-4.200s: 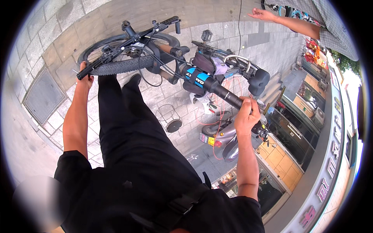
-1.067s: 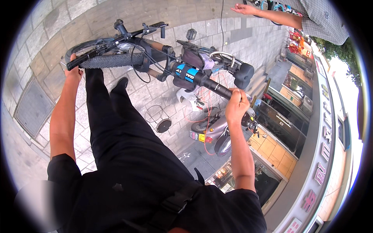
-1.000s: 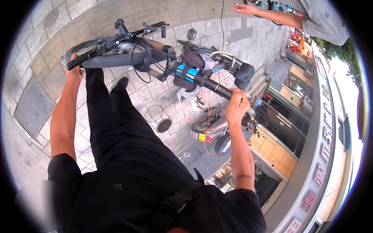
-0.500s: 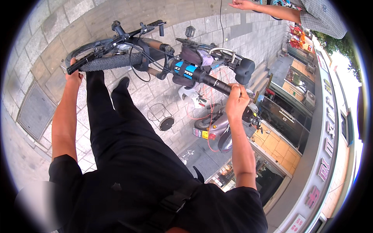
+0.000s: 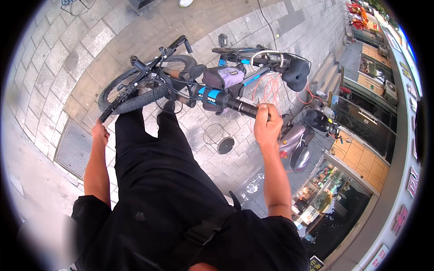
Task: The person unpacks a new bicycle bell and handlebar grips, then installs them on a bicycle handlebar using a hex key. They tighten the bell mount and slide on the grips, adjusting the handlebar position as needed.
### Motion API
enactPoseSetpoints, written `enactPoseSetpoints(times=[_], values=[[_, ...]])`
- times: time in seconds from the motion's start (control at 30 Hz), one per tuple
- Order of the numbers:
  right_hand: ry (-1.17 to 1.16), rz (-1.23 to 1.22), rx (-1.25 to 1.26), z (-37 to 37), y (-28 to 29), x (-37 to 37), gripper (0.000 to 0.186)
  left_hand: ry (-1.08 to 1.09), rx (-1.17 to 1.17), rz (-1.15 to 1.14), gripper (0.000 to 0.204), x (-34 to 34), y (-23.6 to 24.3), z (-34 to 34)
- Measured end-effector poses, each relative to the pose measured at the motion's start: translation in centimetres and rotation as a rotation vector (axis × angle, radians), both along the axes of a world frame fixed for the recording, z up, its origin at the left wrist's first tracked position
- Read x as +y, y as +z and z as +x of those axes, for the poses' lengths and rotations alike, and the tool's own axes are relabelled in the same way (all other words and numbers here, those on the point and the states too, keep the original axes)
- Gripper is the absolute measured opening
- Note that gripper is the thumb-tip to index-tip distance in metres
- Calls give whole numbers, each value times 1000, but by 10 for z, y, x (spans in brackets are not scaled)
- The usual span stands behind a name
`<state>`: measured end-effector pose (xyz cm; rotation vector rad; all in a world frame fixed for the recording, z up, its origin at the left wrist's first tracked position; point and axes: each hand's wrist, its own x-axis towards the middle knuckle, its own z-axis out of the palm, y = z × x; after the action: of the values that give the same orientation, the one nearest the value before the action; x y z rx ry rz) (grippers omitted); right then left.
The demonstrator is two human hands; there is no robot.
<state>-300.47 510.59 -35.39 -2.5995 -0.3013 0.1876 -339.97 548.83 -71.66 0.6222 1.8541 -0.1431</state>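
Observation:
A bicycle (image 5: 144, 100) with a knobby front tyre stands just ahead of my legs, its front toward the left. My left hand (image 5: 100, 132) is closed at the near end of the handlebar, on the black grip (image 5: 104, 116); part of the grasp is hidden. My right hand (image 5: 267, 125) is wrapped round the end of a thick black tube (image 5: 242, 107) with a blue band, which lies along the bicycle's frame; its kind is unclear. Beside the tube sits a purple and black frame bag (image 5: 226, 77). Farther right is the black saddle (image 5: 296, 74).
A motor scooter (image 5: 294, 141) is parked at the right, before a shop window (image 5: 332, 198). Orange cord (image 5: 272, 86) lies in loops behind the saddle. A round dark cover (image 5: 226, 145) is on the paving at my right, a rectangular cover (image 5: 74, 147) at my left.
The view has shifted, so the bicycle and both hands sit differently in it. Both grasps look the same. The other person's arm has left the view; a white shoe shows at the top.

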Motion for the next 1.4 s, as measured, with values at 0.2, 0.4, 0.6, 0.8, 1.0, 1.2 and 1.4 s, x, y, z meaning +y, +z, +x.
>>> enactPoseSetpoints(times=[0.2, 0.4, 0.6, 0.8, 1.0, 1.2, 1.4], values=[[17, 27, -1, 15, 8, -23, 21, -662, -203, 396, 38, 30, 100, 59], [53, -2, -1, 31, 25, -43, 21, -1253, -776, 429, 43, -45, 231, 257], [-27, 33, -70, 37, 48, -60, 21, -1823, -1235, 708, 53, -176, 292, 374], [-195, 188, 13, 47, 62, -86, 24, -1938, -1246, 703, 51, -225, 283, 404], [-230, 231, 37, 35, 35, -96, 25, -2026, -1255, 742, 44, -231, 281, 416], [-351, 230, 84, 27, 27, -101, 28, -2021, -1288, 704, 41, -231, 285, 424], [-413, 199, 34, 13, 22, -98, 28, -1917, -1396, 598, 41, -233, 292, 419]])
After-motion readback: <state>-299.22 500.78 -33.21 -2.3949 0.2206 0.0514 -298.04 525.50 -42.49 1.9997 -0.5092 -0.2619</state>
